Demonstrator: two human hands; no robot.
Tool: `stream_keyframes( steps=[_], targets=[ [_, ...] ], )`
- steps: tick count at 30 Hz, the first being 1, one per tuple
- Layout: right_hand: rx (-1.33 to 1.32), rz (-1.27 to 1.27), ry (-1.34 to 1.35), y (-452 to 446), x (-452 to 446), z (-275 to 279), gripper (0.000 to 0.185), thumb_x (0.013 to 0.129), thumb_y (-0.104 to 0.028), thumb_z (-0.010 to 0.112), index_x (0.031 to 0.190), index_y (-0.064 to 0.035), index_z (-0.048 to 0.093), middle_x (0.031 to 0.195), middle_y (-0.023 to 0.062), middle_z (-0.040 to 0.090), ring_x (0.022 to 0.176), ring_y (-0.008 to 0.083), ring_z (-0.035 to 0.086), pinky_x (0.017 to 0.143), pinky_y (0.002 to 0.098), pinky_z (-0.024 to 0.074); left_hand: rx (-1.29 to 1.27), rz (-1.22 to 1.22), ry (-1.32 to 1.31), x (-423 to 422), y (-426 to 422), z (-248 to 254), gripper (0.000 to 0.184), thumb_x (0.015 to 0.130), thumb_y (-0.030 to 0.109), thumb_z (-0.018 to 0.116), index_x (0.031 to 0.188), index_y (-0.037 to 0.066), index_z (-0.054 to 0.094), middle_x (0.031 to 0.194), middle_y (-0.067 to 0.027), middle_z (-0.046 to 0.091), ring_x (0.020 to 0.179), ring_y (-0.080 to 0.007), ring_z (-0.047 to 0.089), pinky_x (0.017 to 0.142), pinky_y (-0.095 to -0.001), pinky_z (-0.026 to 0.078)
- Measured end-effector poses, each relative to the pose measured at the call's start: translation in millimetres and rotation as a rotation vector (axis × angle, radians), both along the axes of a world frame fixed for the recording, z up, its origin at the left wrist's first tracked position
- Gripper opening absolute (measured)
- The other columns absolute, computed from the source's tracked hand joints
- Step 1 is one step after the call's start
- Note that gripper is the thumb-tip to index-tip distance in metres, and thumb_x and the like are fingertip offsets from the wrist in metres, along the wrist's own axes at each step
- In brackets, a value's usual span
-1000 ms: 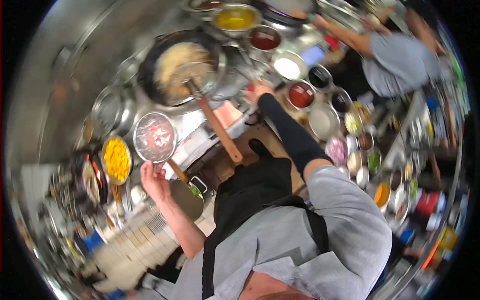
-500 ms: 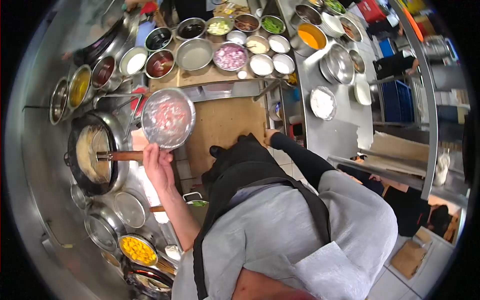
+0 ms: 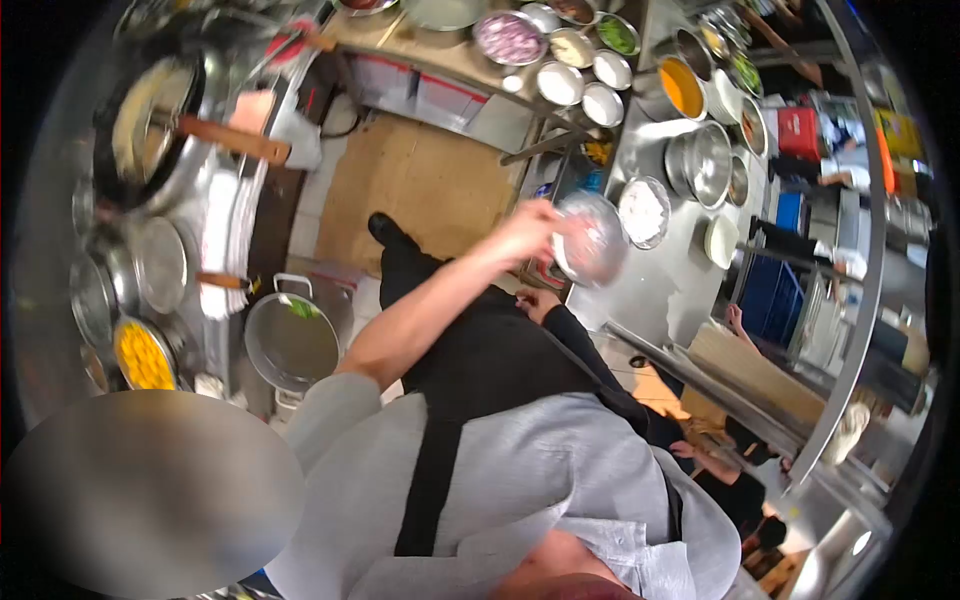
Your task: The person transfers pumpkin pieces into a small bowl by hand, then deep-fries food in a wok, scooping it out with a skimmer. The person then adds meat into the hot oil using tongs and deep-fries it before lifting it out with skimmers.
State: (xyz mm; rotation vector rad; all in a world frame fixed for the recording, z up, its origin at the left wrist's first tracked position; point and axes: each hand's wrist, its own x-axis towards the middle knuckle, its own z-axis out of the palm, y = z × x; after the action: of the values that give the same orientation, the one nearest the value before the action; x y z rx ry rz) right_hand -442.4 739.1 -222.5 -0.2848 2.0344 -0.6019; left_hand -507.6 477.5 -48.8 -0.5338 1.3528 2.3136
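Note:
My left hand (image 3: 528, 232) grips the rim of a round metal bowl (image 3: 592, 243) with pinkish-red contents, blurred by motion. My bare left forearm crosses in front of the black apron, and the bowl is by the edge of the right-hand counter. Beside it on that counter sits a bowl of white stuff (image 3: 644, 212), apart from the bowl I hold. My right hand (image 3: 540, 303), in a dark sleeve, is low by the apron, just below the held bowl. Its fingers are loosely bent and slightly apart, with nothing visible in them.
At left, a wok (image 3: 148, 130) and a wooden-handled tool (image 3: 235, 139) are on the stove. A large pot (image 3: 292, 345) stands below them. Stacked steel bowls (image 3: 700, 165) and an orange-filled container (image 3: 682, 90) line the right counter. Other people work beyond the shelf.
My left hand has carried the bowl from the stove side across to the right-hand counter. The view has turned the same way. My right hand is now nearer the apron.

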Motion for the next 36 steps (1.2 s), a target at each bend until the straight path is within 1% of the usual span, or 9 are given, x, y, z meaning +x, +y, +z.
stream_keyframes(
  steps=[3,5,8,14,17,19,23,29,36],
  targets=[
    [-0.042,-0.071,-0.088,43.8,15.1,-1.6,0.035,0.089,-0.007,0.062,0.123,-0.0011,0.063,0.104,0.0169,0.072,0.096,0.0241,0.067,0.089,0.0347,0.0501,-0.184,-0.219,0.177,-3.8,79.3,-20.8,0.036,0.092,0.037,0.071,0.089,0.003,0.059,0.07,-0.0096,0.066,0.059,-0.0148,0.064,0.051,-0.0342,0.051],
    [-0.131,0.305,0.305,40.3,20.8,23.5,0.036,0.086,-0.007,0.062,0.121,-0.003,0.063,0.117,0.0204,0.068,0.113,0.0364,0.061,0.1,0.0396,0.0457,-0.323,-0.198,0.205,-10.0,116.5,-16.5,0.046,0.094,0.045,0.065,0.091,-0.001,0.06,0.069,-0.0144,0.067,0.06,-0.0261,0.066,0.059,-0.0422,0.052],
    [-0.113,0.352,0.317,63.6,33.9,-3.1,0.036,0.086,-0.008,0.062,0.121,-0.0037,0.063,0.115,0.0205,0.068,0.111,0.0367,0.062,0.099,0.0402,0.0462,-0.385,-0.033,0.275,-17.8,177.8,-35.6,0.045,0.095,0.043,0.059,0.097,-0.001,0.061,0.081,-0.0207,0.069,0.076,-0.0381,0.067,0.073,-0.0473,0.052],
    [-0.226,0.376,0.388,74.4,52.6,-53.2,0.036,0.085,-0.008,0.061,0.121,-0.0051,0.064,0.112,0.0208,0.069,0.109,0.0373,0.063,0.098,0.0414,0.0472,-0.4,-0.184,0.442,-2.6,186.7,-76.1,0.035,0.094,0.022,0.059,0.121,0.001,0.059,0.115,-0.0238,0.066,0.114,-0.0393,0.06,0.096,-0.0479,0.046],
    [0.157,0.254,0.007,-3.1,36.6,44.7,0.032,0.086,-0.016,0.061,0.116,-0.0052,0.067,0.101,0.0227,0.07,0.097,0.04,0.066,0.087,0.0437,0.052,-0.298,-0.096,0.25,16.5,132.9,-128.5,0.026,0.094,0.013,0.055,0.116,-0.001,0.057,0.095,-0.0135,0.067,0.064,-0.0172,0.066,0.051,-0.0362,0.054],
    [0.037,0.191,0.018,17.0,45.8,-11.2,0.031,0.086,-0.02,0.063,0.113,-0.005,0.068,0.101,0.022,0.07,0.096,0.0402,0.066,0.085,0.044,0.052,0.064,0.063,-0.152,41.0,72.6,-153.8,0.029,0.096,0.018,0.058,0.121,0.004,0.053,0.093,-0.0112,0.066,0.073,-0.0213,0.069,0.059,-0.0347,0.057],
    [-0.044,0.297,0.147,-38.1,22.4,21.7,0.028,0.085,-0.023,0.065,0.105,-0.0041,0.07,0.096,0.0214,0.069,0.094,0.0407,0.066,0.083,0.0457,0.0517,0.454,0.574,-0.535,90.9,-77.6,-206.3,0.024,0.099,0.016,0.05,0.115,-0.002,0.051,0.102,-0.0209,0.066,0.074,-0.0252,0.067,0.058,-0.0317,0.057],
    [0.026,0.362,0.041,-68.9,-22.3,-28.0,0.033,0.09,-0.021,0.061,0.116,-0.0028,0.068,0.088,0.0174,0.074,0.077,0.0262,0.072,0.072,0.0365,0.0556,0.227,1.316,-0.519,123.6,-315.4,-287.7,0.031,0.096,0.012,0.055,0.123,-0.003,0.045,0.101,-0.0197,0.065,0.078,-0.0249,0.067,0.058,-0.0316,0.056],
    [-0.165,0.657,0.232,-155.0,-99.8,-28.7,0.029,0.091,-0.015,0.062,0.114,-0.0002,0.067,0.089,0.0152,0.072,0.074,0.02,0.07,0.066,0.0349,0.0556,0.31,1.304,-0.04,60.3,-425.4,-258.3,0.023,0.101,0.03,0.05,0.112,0.012,0.059,0.093,-0.013,0.066,0.08,-0.0275,0.066,0.073,-0.0478,0.057]
  ],
)
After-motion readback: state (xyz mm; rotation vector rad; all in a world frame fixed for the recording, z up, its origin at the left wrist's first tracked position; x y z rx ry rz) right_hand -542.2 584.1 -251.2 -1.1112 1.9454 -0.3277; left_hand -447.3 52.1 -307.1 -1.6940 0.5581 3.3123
